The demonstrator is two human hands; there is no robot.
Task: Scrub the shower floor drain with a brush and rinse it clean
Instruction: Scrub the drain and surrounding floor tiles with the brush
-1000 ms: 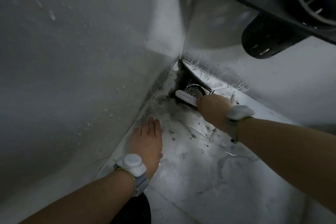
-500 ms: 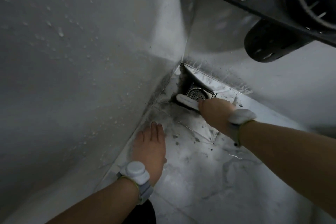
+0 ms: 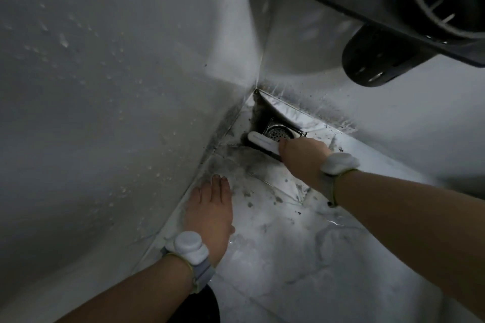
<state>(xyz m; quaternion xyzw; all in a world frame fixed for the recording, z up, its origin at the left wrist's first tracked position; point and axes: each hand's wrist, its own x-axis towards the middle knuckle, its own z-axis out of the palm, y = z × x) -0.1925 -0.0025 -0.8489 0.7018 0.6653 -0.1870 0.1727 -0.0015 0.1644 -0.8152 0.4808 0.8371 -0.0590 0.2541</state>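
My right hand [image 3: 304, 156] stays curled round the white brush [image 3: 263, 142], whose head has barely shifted along the near edge of the drain [image 3: 282, 132] just beyond my knuckles. My left hand [image 3: 211, 214] still presses flat on the grimy floor [image 3: 301, 257]. I judge the scrubbing unfinished.

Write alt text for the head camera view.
A right hand grips a white scrub brush against the near edge of a metal floor drain in a grimy shower corner. The left hand rests flat on the wet tiled floor beside the wall.
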